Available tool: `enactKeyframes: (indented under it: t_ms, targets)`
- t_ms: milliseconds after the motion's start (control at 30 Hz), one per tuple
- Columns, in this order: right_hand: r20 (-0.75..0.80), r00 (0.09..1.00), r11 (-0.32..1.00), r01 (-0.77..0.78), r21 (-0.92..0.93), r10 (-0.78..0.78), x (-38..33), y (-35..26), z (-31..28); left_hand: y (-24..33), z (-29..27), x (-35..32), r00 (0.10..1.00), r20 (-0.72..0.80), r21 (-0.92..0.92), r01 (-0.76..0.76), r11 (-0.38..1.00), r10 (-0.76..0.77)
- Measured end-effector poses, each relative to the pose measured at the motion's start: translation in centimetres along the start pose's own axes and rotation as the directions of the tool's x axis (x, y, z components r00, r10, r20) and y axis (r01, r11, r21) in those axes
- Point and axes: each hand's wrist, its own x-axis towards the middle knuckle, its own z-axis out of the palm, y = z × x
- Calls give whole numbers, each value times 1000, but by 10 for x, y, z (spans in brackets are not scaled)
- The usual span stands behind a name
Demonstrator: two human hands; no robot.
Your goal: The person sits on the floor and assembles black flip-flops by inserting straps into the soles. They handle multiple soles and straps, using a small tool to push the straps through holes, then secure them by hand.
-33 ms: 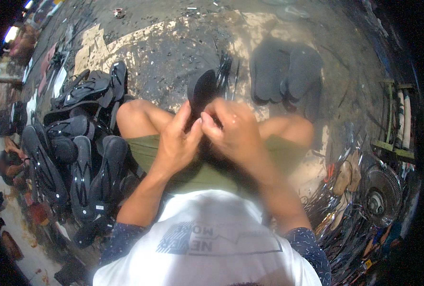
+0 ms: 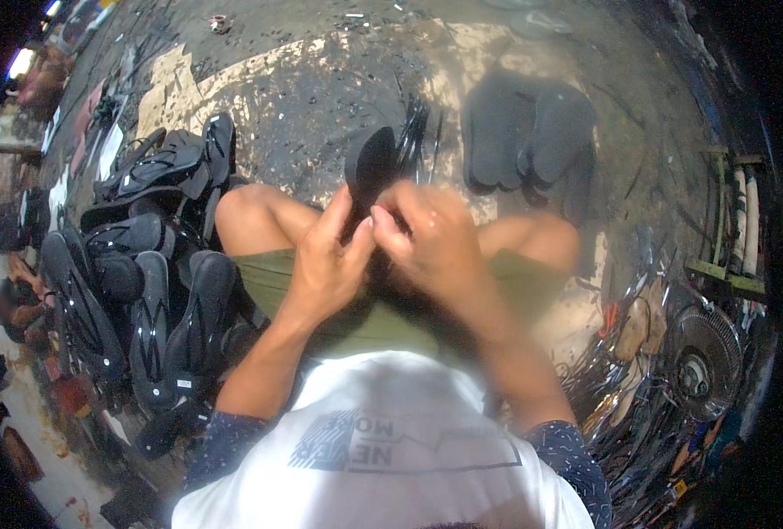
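A black sandal sole point(image 2: 370, 161) stands tilted over my lap, its rounded end pointing away from me. My left hand point(image 2: 328, 257) is closed around the nearer part of it, thumb toward the middle. My right hand point(image 2: 434, 236) is curled close beside it, thumb and fingers pinched together at the sole's right side. Whatever lies in that pinch is hidden by the fingers. Just beyond the right hand, thin black straps point(image 2: 417, 132) lie in a bundle on the ground.
Finished black flip-flops point(image 2: 151, 326) are heaped to my left. Stacked dark soles point(image 2: 560, 132) lie on the ground at the far right. To the right are a round fan point(image 2: 707, 361), a green wooden rack point(image 2: 719, 220) and a heap of loose straps point(image 2: 598, 397). Another person's hand point(image 2: 28, 280) shows at far left.
The far end of the sole has tipped very slightly to the left. Both hands stay in nearly the same place.
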Motion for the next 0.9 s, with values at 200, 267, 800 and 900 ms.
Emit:
enactKeyframes:
  t_ms: [200,267,800,900]
  targets:
    - [104,984,986,-152,71,144,-2,7,3,-14,2,8,996,-32,-10,-80,997,80]
    - [32,997,996,-74,43,73,-4,6,2,-20,3,3,997,-67,-27,27,999,-29]
    - [-380,894,619,-440,-651,236,-8,245,49,88,-208,-98,958,-253,638,270,721,-135]
    - [-356,823,687,-566,-455,443,-10,225,40,74,-167,-75,953,-299,299,41,953,53]
